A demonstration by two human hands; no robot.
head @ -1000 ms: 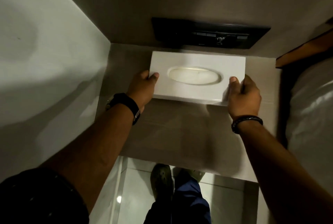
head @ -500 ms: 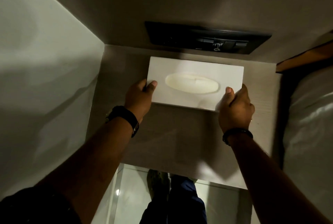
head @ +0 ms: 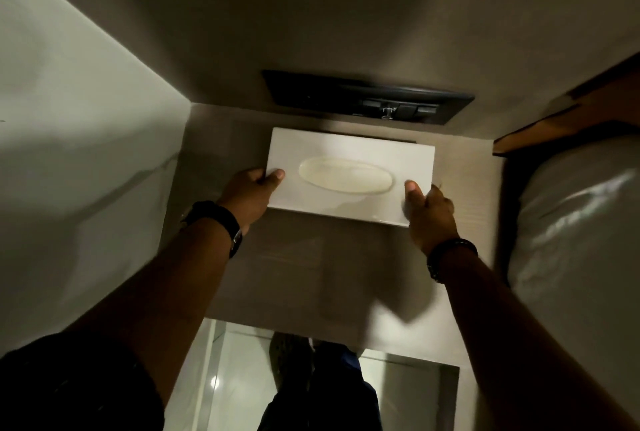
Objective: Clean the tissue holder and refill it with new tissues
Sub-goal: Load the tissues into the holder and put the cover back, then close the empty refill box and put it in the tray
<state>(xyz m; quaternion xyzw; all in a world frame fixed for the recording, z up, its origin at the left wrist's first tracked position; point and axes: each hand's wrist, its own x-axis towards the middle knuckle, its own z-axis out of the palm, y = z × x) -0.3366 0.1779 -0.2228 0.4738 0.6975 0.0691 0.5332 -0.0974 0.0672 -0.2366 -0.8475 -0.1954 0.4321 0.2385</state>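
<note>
White tissue holder (head: 349,153) gripped between both hands.

tissue holder (head: 349,174) carried farther back along the shelf (head: 311,268), nearer the wall

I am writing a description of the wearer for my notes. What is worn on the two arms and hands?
The left hand has a black watch with a wide strap on its wrist. The right hand has a dark beaded bracelet on its wrist. Both forearms are bare; a black sleeve covers the left upper arm.
</note>
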